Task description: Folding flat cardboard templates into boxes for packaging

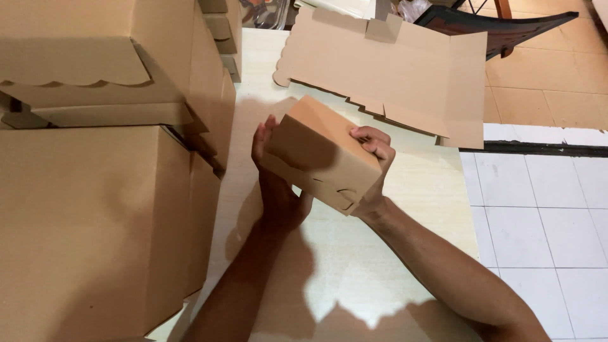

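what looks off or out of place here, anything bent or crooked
Nothing looks damaged. The small folded box sits tilted between the left hand and right hand, held above the table. One flat unfolded box blank lies askew, overhanging the table's far edge.

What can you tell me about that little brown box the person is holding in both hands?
The small box looks like plain brown cardboard, folded shut into a closed block, with a curved locking tab slotted in at its near lower edge. It is held tilted above the pale table, one corner pointing down. The left hand cups its left side from below; the right hand grips its right end, fingers curled over the top.
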